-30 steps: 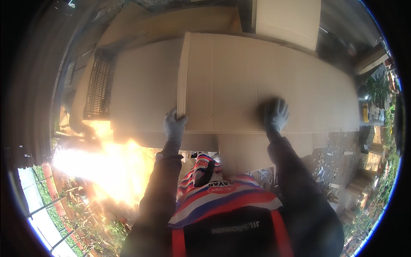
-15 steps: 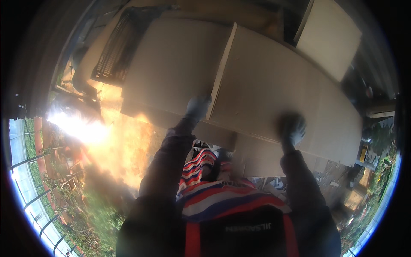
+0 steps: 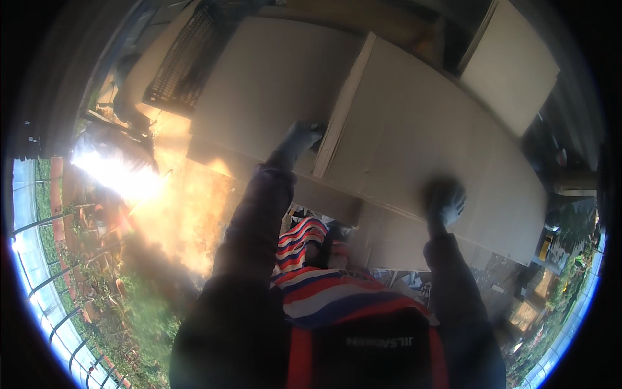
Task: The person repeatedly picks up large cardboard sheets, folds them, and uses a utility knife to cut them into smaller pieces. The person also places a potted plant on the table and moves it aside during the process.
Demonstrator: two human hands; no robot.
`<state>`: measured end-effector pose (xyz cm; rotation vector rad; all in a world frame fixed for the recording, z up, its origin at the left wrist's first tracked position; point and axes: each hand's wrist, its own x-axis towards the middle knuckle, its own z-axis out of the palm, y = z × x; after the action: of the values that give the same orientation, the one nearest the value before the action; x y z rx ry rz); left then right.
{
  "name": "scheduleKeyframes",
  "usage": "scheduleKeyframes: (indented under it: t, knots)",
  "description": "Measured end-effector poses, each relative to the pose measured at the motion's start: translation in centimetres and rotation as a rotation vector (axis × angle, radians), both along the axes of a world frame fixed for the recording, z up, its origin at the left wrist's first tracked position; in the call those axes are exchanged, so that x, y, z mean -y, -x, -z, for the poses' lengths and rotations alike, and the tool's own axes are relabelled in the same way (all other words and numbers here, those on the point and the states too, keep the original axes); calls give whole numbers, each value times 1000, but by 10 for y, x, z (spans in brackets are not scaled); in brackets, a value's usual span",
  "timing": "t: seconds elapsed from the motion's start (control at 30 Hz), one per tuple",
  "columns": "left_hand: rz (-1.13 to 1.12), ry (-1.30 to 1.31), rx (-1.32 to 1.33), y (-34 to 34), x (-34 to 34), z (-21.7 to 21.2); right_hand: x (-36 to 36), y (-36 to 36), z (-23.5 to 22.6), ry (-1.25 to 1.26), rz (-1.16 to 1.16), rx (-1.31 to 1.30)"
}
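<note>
So far the cardboard (image 3: 414, 123) is down flat, sheet (image 3: 265, 84) left of it uncovered. Left hand (image 3: 306, 135) curled by the cardboard's left edge, can't tell if pinching; right hand (image 3: 447, 200) spread on top, near the front edge.

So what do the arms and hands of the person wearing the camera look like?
The left hand and right hand wear greyish gloves. The sleeves are long and dark, reaching down to the wrists. No cables show on them, and I can't make out any markings.
</note>
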<state>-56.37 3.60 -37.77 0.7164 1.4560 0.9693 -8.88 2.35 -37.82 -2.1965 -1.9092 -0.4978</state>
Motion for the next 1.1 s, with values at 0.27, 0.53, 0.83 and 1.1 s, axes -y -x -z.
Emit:
scheduleKeyframes:
  t: [0.27, 0.53, 0.83, 1.1]
  knots:
    - [117, -167, -883, -15, 9, -21, 0, 2, -8, 141, 26, 63]
    - [207, 21, -966, -31, 5, -48, 1, -11, 1, 197, 107, -33]
    - [455, -56, -1091, -40, -8, -85, 4, 0, -13, 53, -74, 39]
    - [429, -2, -1082, -35, -17, -67, 2, 3, -12, 19, -41, 66]
